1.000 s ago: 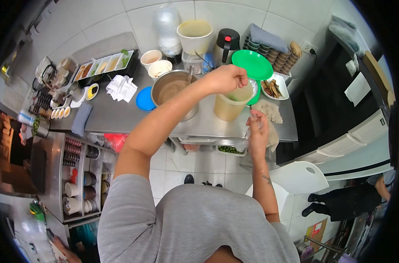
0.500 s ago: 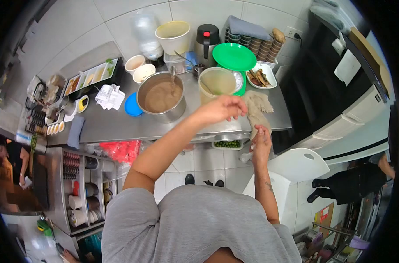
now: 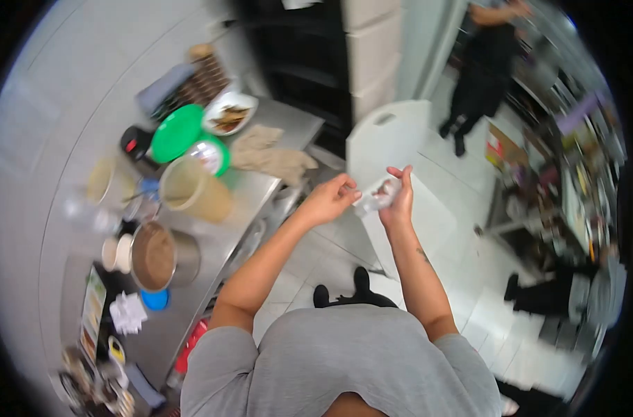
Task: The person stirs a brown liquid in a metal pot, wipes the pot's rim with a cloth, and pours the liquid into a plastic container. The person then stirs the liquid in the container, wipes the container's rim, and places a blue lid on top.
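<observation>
My left hand (image 3: 330, 200) is raised in front of me with loosely curled fingers a little apart and nothing visible in them. Just to its right, my right hand (image 3: 398, 198) holds a crumpled piece of clear plastic (image 3: 381, 197), its thumb and fingers around it. The two hands are close but not touching. Beyond my left hand, a beige cloth (image 3: 269, 153) lies on the end of the steel counter (image 3: 257, 198).
A white chair (image 3: 382, 142) stands just beyond my hands. The counter holds a pot of brown liquid (image 3: 157, 256), a tall plastic container (image 3: 195, 189) and a green lid (image 3: 177, 133). Two people in dark clothes (image 3: 480, 66) (image 3: 556, 293) stand to the right, near a cluttered metal table (image 3: 539, 229).
The view has turned right, so the counter now lies to the left. My hands have come away from the cloth and the counter edge toward the chair.
</observation>
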`<state>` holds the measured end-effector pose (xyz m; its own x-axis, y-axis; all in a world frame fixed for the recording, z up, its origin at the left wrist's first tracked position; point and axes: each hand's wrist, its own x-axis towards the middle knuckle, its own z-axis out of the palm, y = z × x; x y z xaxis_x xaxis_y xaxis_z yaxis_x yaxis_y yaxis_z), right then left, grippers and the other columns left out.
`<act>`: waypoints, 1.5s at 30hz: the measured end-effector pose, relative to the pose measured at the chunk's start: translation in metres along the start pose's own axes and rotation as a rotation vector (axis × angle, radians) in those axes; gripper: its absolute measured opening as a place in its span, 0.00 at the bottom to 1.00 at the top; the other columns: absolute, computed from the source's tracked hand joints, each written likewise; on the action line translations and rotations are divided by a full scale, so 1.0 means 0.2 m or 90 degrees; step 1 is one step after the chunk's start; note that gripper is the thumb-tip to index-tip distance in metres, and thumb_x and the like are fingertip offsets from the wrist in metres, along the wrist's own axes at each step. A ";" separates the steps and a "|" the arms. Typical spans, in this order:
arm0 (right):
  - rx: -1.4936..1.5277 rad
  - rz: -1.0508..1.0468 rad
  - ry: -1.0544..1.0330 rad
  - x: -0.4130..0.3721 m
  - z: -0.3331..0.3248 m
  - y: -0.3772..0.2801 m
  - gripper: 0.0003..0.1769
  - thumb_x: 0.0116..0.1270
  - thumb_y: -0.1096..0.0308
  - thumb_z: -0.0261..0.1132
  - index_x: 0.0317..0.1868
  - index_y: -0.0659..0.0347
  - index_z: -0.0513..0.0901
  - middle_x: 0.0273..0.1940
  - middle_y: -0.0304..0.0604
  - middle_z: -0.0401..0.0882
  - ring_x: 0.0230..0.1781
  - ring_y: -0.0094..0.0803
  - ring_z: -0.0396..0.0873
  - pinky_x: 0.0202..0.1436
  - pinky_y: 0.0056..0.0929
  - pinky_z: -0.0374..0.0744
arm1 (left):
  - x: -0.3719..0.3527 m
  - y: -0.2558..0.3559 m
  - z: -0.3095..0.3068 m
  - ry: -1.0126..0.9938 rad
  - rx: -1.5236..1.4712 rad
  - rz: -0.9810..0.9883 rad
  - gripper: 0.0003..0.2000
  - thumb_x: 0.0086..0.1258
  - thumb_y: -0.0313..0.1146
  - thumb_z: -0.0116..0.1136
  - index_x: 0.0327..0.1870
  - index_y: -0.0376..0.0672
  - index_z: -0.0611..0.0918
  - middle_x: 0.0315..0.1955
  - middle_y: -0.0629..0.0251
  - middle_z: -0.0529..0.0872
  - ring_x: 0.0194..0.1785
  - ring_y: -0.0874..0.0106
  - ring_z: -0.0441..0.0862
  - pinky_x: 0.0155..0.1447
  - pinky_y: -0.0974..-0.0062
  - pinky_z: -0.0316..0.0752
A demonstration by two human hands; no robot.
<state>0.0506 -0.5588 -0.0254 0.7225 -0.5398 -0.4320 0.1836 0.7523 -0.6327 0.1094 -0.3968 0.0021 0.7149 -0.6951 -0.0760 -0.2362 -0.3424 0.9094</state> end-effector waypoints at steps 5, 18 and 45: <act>0.045 -0.118 -0.102 -0.09 -0.35 -0.34 0.36 0.66 0.34 0.42 0.45 0.65 0.70 0.33 0.46 0.72 0.33 0.36 0.76 0.40 0.34 0.74 | 0.09 0.20 0.57 -0.127 -0.238 -0.036 0.27 0.63 0.36 0.60 0.61 0.47 0.62 0.38 0.65 0.79 0.36 0.74 0.79 0.36 0.80 0.72; -0.074 -0.139 -0.045 -0.16 -1.55 -1.45 0.40 0.66 0.36 0.45 0.69 0.57 0.57 0.67 0.49 0.57 0.67 0.41 0.58 0.65 0.41 0.60 | 0.53 0.79 2.01 -0.275 -0.149 0.304 0.17 0.57 0.26 0.60 0.50 0.40 0.76 0.41 0.63 0.78 0.46 0.69 0.75 0.51 0.73 0.71; -0.386 -0.933 0.512 0.88 -2.06 -5.42 0.13 0.61 0.59 0.61 0.39 0.59 0.81 0.30 0.37 0.80 0.27 0.29 0.77 0.26 0.26 0.72 | 2.74 1.15 2.62 -0.035 -0.077 0.294 0.07 0.56 0.23 0.58 0.36 0.39 0.76 0.34 0.61 0.75 0.38 0.66 0.74 0.43 0.73 0.70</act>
<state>-0.2954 -1.6254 0.3206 -0.2993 -0.7500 0.5899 -0.0664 -0.6004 -0.7970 0.1017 -1.1878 -0.0439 0.5165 -0.7905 0.3290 -0.4407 0.0840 0.8937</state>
